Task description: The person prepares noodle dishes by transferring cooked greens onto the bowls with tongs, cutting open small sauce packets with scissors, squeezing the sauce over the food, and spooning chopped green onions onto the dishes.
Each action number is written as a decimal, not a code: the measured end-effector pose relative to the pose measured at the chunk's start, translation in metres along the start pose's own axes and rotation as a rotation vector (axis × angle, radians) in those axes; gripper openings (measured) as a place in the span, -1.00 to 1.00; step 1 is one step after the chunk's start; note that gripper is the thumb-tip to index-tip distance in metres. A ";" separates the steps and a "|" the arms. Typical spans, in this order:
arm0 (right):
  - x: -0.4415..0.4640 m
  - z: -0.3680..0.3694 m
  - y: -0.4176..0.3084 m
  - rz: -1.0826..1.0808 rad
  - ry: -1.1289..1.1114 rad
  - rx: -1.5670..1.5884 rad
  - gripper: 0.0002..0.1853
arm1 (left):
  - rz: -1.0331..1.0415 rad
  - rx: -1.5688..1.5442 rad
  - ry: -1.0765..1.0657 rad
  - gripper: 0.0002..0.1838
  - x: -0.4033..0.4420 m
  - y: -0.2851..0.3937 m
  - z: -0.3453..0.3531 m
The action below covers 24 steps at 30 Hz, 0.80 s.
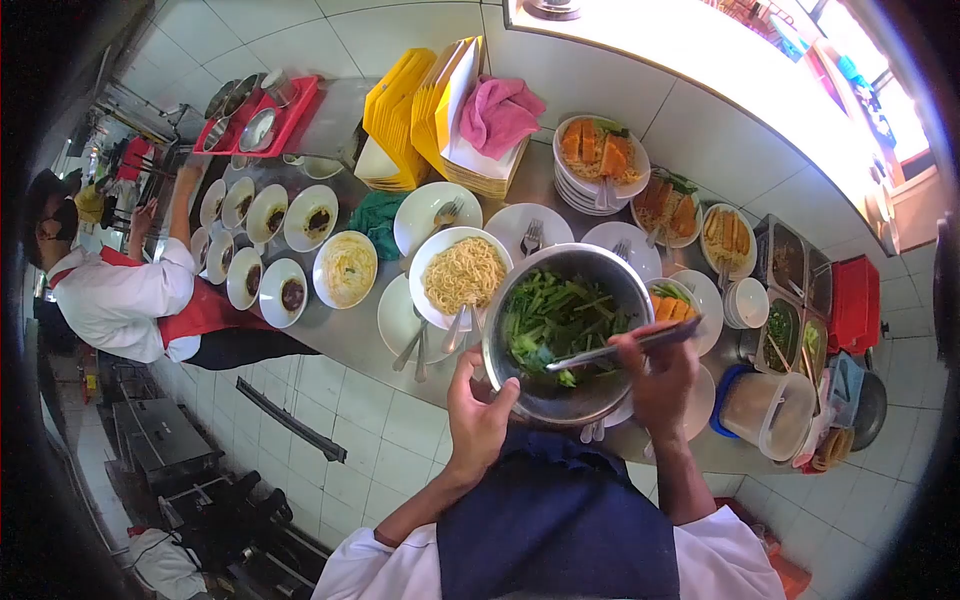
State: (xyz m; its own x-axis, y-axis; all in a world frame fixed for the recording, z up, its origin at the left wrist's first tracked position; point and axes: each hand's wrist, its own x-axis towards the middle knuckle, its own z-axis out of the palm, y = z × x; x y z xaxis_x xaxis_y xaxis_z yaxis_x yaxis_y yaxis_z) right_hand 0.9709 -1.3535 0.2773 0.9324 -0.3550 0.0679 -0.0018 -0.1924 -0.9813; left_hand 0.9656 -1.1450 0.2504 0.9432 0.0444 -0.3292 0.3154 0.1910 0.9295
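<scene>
My left hand (480,405) grips the near left rim of a steel bowl (560,408) full of green leafy vegetables (560,315). My right hand (662,372) is closed round the handle end of metal tongs (610,352), whose tips rest among the greens. The bowl is held over the counter, close to my dark apron. Just left of it, a white bowl holds noodles (463,273), with a spoon and fork on its near rim. Behind the steel bowl lie plates with forks (532,232). A plate with sliced orange food (670,304) is partly hidden by the bowl's right side.
Filled plates (602,160) stand at the back. Sauce bowls (283,292) line the counter's left part, beside a co-worker (140,295) in a red apron. Yellow-edged boxes (400,120) and a pink cloth (500,115) are behind. Right are food trays (785,255) and a plastic tub (768,412).
</scene>
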 end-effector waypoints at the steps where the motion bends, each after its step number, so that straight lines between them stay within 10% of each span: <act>1: 0.007 -0.004 -0.002 -0.001 0.000 -0.003 -0.78 | 0.024 0.004 0.003 -0.71 0.001 -0.001 0.000; 9: 0.044 -0.030 0.005 0.215 0.024 0.439 -0.81 | 0.060 -0.108 -0.001 -0.71 0.007 0.006 0.004; 24: -0.004 0.017 -0.023 -0.240 0.011 -0.436 -0.80 | 0.009 -0.054 -0.004 -0.70 0.008 0.000 0.001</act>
State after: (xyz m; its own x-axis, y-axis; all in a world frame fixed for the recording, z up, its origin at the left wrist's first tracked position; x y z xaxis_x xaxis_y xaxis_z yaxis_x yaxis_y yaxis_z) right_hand 0.9737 -1.3322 0.2964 0.9210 -0.2631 0.2874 0.0594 -0.6342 -0.7709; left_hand 0.9729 -1.1458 0.2478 0.9464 0.0423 -0.3202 0.3010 0.2436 0.9220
